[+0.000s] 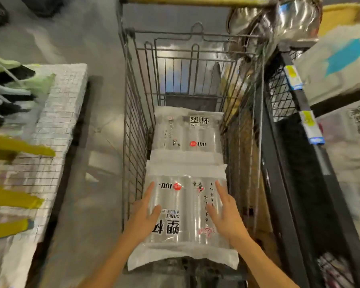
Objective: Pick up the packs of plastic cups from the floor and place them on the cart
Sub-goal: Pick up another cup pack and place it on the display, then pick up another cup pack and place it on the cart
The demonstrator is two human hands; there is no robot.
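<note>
While both packs lie inside the grey wire shopping cart (133, 113), the near clear plastic pack of cups with black lettering (183, 204) sits flat at the cart's near end, touching the far clear pack of cups (187, 132) beyond it. The left hand (143, 215) and right hand (224, 213) rest on top of the near one, each grip spread, fingers straight, not curled round anything. Far right there's some shiny metal bowls (289, 19).

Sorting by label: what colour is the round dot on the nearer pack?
Red dot on the nearer pack, best in the head view.
</note>
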